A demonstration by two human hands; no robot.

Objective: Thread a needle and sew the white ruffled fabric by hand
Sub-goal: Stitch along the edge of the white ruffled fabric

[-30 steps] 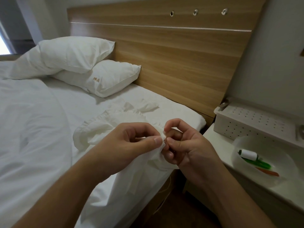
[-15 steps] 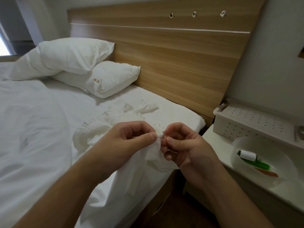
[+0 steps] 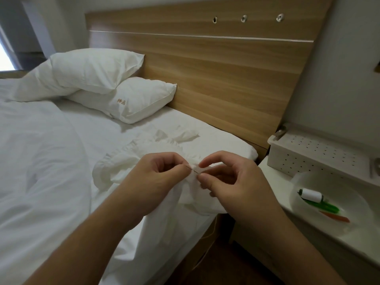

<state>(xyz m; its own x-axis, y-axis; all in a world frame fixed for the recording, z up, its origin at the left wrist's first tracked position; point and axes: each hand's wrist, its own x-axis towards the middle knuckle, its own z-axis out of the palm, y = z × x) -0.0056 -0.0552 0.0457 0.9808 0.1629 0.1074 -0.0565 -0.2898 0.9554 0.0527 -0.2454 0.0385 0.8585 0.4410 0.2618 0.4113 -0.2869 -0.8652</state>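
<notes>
Your left hand (image 3: 152,179) pinches a fold of the white ruffled fabric (image 3: 141,155), and your right hand (image 3: 232,182) pinches the needle (image 3: 195,171) where it sits in that fold. Both grips are narrow and closed on their objects. The stitch appears to be mid-pass. Keep the fold taut between thumb and forefinger, and drive the needle straight through, clear of your left fingertip. The thread is too fine to trace, so confirm it is not looped before you draw it up. The rest of the fabric trails over the edge of the bed (image 3: 226,138). To your right, the bowl (image 3: 349,227) on the bench holds the spool (image 3: 311,195) within reach.
</notes>
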